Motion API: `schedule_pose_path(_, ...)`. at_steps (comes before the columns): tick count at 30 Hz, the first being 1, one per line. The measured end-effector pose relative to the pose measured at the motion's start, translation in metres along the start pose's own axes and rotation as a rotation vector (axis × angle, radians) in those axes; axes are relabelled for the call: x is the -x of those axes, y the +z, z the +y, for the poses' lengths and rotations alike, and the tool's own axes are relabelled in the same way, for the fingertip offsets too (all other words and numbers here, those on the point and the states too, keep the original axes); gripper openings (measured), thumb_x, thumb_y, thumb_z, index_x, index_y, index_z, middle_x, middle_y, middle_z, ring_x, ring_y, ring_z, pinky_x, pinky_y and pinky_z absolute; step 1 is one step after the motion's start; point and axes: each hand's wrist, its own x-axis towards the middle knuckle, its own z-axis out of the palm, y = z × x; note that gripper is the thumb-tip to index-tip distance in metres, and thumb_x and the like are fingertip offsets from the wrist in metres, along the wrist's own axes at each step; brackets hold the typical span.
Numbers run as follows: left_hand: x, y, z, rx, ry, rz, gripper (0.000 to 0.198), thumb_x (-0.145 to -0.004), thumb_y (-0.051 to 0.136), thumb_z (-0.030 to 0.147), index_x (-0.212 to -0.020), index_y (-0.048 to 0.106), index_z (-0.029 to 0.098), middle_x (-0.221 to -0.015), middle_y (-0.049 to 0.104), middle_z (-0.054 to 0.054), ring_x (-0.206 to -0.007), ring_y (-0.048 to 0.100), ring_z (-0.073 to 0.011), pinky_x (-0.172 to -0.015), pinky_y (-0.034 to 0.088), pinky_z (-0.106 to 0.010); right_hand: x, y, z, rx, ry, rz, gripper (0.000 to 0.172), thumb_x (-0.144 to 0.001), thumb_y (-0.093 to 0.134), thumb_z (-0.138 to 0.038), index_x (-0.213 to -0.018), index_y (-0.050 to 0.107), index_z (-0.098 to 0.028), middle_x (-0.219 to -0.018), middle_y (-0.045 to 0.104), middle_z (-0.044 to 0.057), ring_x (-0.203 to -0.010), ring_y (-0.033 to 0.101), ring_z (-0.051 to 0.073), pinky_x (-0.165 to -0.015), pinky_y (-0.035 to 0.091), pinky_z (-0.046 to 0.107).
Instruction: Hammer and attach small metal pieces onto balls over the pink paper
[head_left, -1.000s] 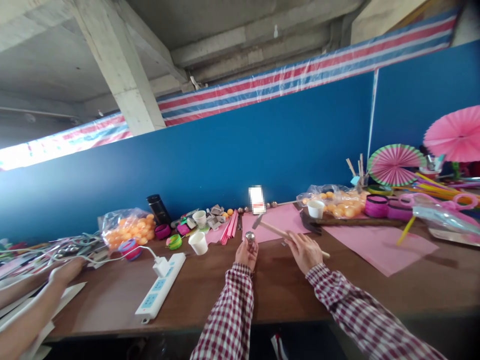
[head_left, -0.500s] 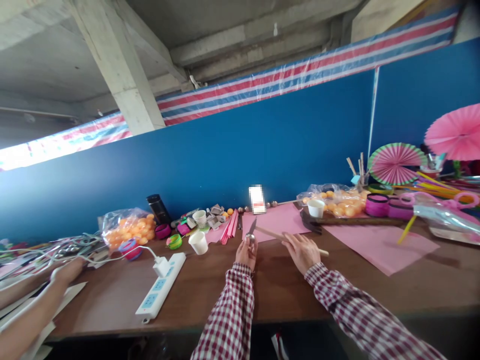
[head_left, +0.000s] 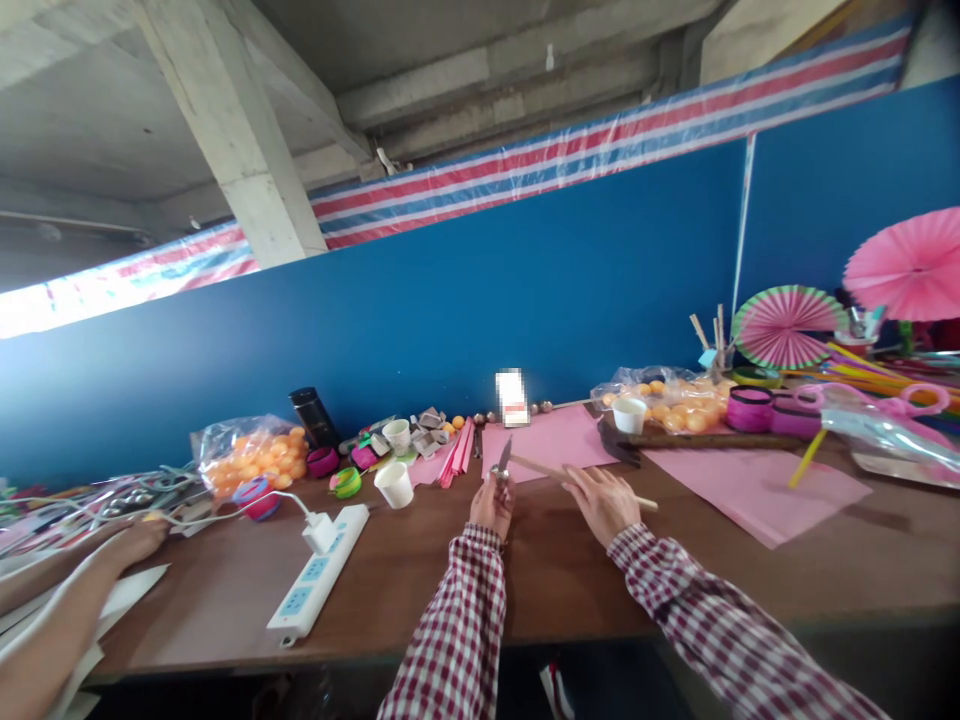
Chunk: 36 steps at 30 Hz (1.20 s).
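Note:
My left hand [head_left: 492, 508] is closed around a shiny silver ball [head_left: 501, 478], its fingertips pointing up. A dark pointed blade [head_left: 506, 452] rises just beyond the ball; whether the fingers grip it too is hidden. My right hand [head_left: 604, 503] lies over a thin wooden stick [head_left: 646, 504], fingers long and pressed on it. The stick's far end reaches left toward the blade, and its near end sticks out right of the hand. Behind both hands lies a pink paper sheet [head_left: 551, 440].
A white power strip [head_left: 322, 570] and paper cup [head_left: 394, 484] stand left. Another person's hand [head_left: 142, 538] is at the far left, near bagged orange balls [head_left: 259, 462]. A hammer [head_left: 619, 442], a second pink sheet [head_left: 757, 495] and pink scissors [head_left: 919, 403] lie right. A blue partition [head_left: 420, 310] rises behind.
My left hand and the ball have turned slightly. The right hand and stick stay nearly in place. The whole view has shifted a little.

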Motion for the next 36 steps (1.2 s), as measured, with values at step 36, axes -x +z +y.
schedule_pose_path(36, -0.004, -0.006, -0.004, -0.123, -0.032, -0.071, 0.013, -0.070, 0.058, 0.014, -0.083, 0.057, 0.010, -0.080, 0.064, -0.011, -0.073, 0.062, -0.0155, -0.062, 0.051, -0.023, -0.022, 0.027, 0.010, -0.040, 0.082, -0.309, 0.011, -0.073, 0.051, -0.028, -0.072, 0.060, -0.021, -0.076, 0.061, 0.003, -0.071, 0.052, 0.015, -0.060, 0.033, 0.023)
